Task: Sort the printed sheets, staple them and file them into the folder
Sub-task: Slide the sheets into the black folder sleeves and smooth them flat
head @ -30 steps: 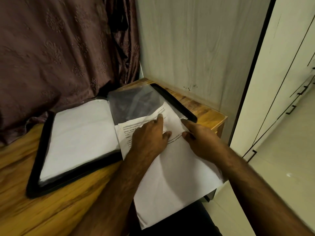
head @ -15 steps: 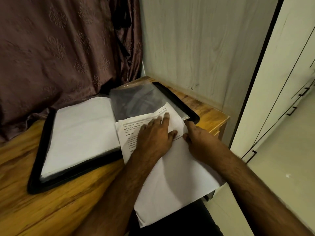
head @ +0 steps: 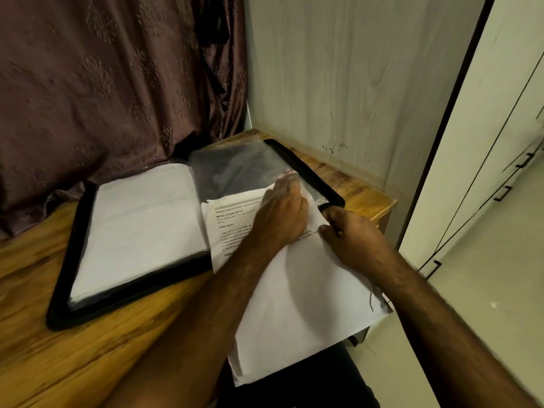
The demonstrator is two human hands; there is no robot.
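Filing under way, sheets half into the sleeve

Lying open on the wooden table [head: 44, 363], the black-edged display folder [head: 63, 290] showed filled white pages on its left leaf; the printed white sheets [head: 294, 304] sat partly inside the clear plastic sleeve [head: 235, 169] on the right, so sorting seemed done, stapling unseen, filing unfinished; the left hand [head: 282, 213] pressed flat on the sheets, fingers straight under the plastic; the right hand [head: 350, 234] pinched the sheets' right edge.

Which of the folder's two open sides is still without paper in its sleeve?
The right side: its clear plastic sleeve shows dark and see-through, with the printed sheets only entering at its near edge. The left side is filled with white pages.
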